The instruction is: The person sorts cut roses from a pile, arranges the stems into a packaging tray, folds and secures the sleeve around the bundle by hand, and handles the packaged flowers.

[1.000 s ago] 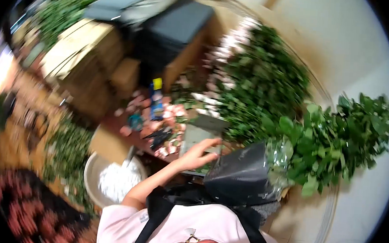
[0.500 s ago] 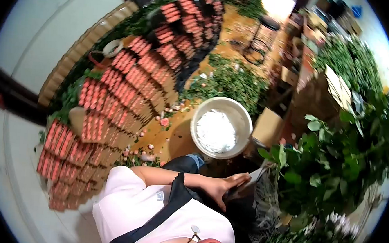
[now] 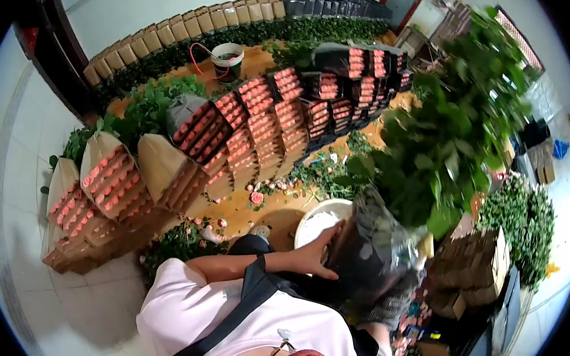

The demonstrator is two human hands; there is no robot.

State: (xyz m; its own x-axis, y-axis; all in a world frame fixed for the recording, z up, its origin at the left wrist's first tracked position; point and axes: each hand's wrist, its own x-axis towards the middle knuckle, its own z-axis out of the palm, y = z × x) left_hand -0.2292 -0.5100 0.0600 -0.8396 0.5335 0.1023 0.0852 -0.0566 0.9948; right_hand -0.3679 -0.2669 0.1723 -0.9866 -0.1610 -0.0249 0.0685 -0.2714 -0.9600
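Note:
A wrapped bunch of leafy stems (image 3: 376,250) is held up in front of my chest. Dark wrapping and clear plastic cover its lower end, and long green foliage (image 3: 439,142) sticks out towards the upper right. My left hand (image 3: 319,252) grips the near left side of the wrapping, thumb and fingers apart around it. On the other side, my right hand (image 3: 395,301), in a grey knitted glove, holds the bunch from below; its fingers are partly hidden. Just behind the left hand stands a pale bucket (image 3: 302,229) with white stuff inside, partly covered by the bunch.
Stacked packs of pink roses (image 3: 255,129) in cardboard and black wrapping fill the left and middle floor. A bucket with a red handle (image 3: 227,58) stands behind them. Cut greenery (image 3: 328,178) lies on the floor. At right are cardboard pieces (image 3: 470,264) and more greenery (image 3: 520,217).
The bunch has swung up from the right to in front of me, now covering part of the bucket. My left hand has closed on its wrapping, and my gloved right hand has come into view.

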